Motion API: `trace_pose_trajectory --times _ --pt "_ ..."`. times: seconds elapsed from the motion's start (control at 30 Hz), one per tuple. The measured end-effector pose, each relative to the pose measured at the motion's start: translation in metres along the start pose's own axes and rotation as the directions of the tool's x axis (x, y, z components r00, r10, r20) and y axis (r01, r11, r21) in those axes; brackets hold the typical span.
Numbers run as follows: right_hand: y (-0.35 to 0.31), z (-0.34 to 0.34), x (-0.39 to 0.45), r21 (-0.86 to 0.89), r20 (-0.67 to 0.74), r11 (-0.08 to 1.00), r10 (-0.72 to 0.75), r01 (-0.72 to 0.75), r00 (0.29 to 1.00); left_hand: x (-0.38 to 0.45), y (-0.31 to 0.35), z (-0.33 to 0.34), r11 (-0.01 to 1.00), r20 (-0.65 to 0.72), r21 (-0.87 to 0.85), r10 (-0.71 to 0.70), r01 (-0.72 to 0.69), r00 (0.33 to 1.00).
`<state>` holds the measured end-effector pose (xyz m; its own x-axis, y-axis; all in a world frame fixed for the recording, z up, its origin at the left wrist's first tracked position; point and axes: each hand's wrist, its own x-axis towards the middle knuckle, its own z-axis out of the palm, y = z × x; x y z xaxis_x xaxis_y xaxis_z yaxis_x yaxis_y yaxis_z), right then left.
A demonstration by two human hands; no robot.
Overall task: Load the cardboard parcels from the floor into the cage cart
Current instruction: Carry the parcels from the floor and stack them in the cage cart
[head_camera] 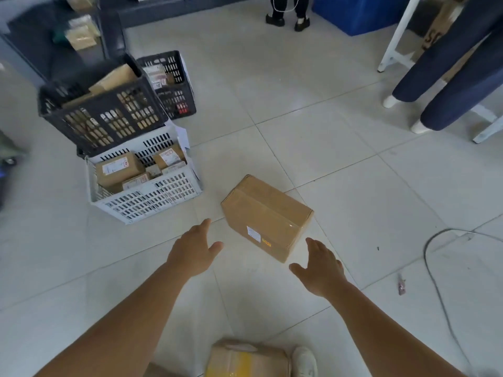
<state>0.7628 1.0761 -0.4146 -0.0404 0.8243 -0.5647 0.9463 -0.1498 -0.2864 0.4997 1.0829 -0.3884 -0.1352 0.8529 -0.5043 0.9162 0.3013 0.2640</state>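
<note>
A taped cardboard parcel (265,216) with a small white label lies on the tiled floor in the middle of the view. My left hand (194,250) hovers just left of its near corner, fingers straight, holding nothing. My right hand (321,268) hovers just right of that corner, also spread and apart from the box. A second parcel (246,359) with yellow tape lies at the bottom edge by my white shoe. No cage cart is in view.
A white crate (152,197) and two black crates (103,112), all holding small parcels, stand at the left. Two people stand at the back and right: black shoes (288,21), blue trouser legs (446,85). A grey cable (435,273) curves over the floor at the right.
</note>
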Motion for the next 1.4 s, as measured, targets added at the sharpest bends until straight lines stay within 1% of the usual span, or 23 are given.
trace_pose_trajectory --times 0.1,0.2,0.37,0.43,0.5,0.6,0.73,0.9,1.1,1.17,1.23,1.27,1.3,1.33,1.4 --pt "0.019 0.008 0.052 0.043 0.004 0.999 -0.009 0.009 1.0 0.049 0.015 0.024 1.0 -0.016 -0.023 -0.021 0.021 1.0" --pt "0.031 0.033 0.103 0.097 0.024 0.995 0.007 -0.01 1.0 0.1 0.015 0.054 0.999 -0.02 -0.045 -0.026 0.025 0.999" --pt "0.041 0.084 0.18 0.14 0.044 0.988 0.056 -0.061 0.997 0.178 -0.005 0.103 0.999 -0.017 0.018 -0.029 0.029 0.999" --pt "0.042 0.104 0.209 0.124 0.028 0.99 0.057 -0.06 0.998 0.206 -0.015 0.12 0.998 -0.019 0.049 -0.039 0.04 0.999" --pt "0.044 0.123 0.237 0.069 0.01 0.996 0.058 -0.059 0.998 0.233 -0.024 0.135 0.996 -0.032 0.076 -0.049 0.052 0.998" --pt "0.043 0.146 0.274 0.01 -0.015 0.995 0.097 -0.097 0.995 0.273 -0.032 0.155 0.994 -0.054 0.089 -0.053 0.058 0.997" --pt "0.043 0.174 0.308 0.139 -0.044 0.977 0.167 -0.16 0.985 0.319 -0.038 0.175 0.997 -0.075 0.062 -0.048 0.053 0.996" --pt "0.062 0.2 0.313 0.176 -0.077 0.982 0.086 -0.072 0.993 0.366 -0.041 0.183 0.997 -0.105 -0.004 -0.072 0.072 0.992" --pt "0.078 0.196 0.321 0.201 -0.095 0.98 0.027 -0.007 0.995 0.385 -0.042 0.191 0.976 -0.123 -0.156 -0.174 0.154 0.977" --pt "0.09 0.192 0.321 0.23 -0.093 0.973 0.007 0.015 0.996 0.379 -0.042 0.192 0.967 -0.13 -0.143 -0.227 0.208 0.965" --pt "0.103 0.188 0.319 0.316 -0.088 0.949 0.01 0.018 0.996 0.366 -0.043 0.198 0.962 -0.087 -0.07 -0.269 0.263 0.959" --pt "0.109 0.186 0.318 0.381 -0.1 0.924 0.031 0.009 0.994 0.358 -0.046 0.204 0.959 -0.056 -0.048 -0.282 0.28 0.958" --pt "0.114 0.185 0.317 0.454 -0.117 0.891 0.073 -0.012 0.99 0.349 -0.048 0.211 0.954 -0.03 -0.061 -0.296 0.294 0.955" --pt "0.118 0.184 0.317 0.521 -0.124 0.853 0.128 -0.045 0.984 0.339 -0.05 0.219 0.944 -0.009 -0.117 -0.313 0.31 0.95" --pt "0.122 0.186 0.316 0.596 -0.101 0.795 0.213 -0.113 0.972 0.321 -0.054 0.232 0.896 0.016 -0.305 -0.335 0.324 0.942"
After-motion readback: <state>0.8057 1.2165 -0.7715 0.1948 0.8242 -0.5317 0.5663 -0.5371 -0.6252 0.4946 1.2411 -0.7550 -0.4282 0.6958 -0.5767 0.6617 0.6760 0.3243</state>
